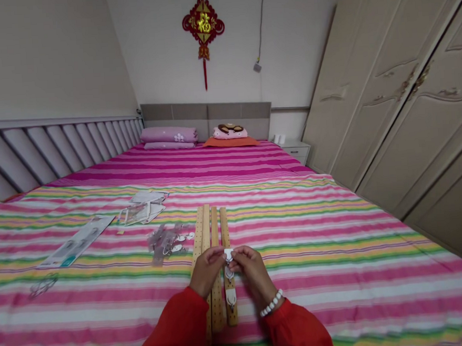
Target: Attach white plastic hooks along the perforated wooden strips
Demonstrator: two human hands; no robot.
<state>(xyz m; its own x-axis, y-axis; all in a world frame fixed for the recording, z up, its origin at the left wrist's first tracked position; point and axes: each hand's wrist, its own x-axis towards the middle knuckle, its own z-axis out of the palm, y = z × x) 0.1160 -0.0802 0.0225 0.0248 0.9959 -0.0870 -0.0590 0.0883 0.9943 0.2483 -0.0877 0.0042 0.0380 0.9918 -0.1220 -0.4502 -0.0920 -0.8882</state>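
Observation:
My left hand and my right hand meet above a perforated wooden strip. Both are closed, pinching a small white hook between the fingertips. Just below it, partly covered by my right fingers, another white hook lies on the strip. Nearer to me a further white hook with a metal end sits on the same strip. Left of it lie several more wooden strips side by side, partly under my left hand. Whether the held hook touches the wood, I cannot tell.
Clear plastic packets with white hooks lie left of the strips. Farther left are flat plastic packages, a long blister card and a small wire bundle. Everything rests on a striped bedspread; wardrobes stand right.

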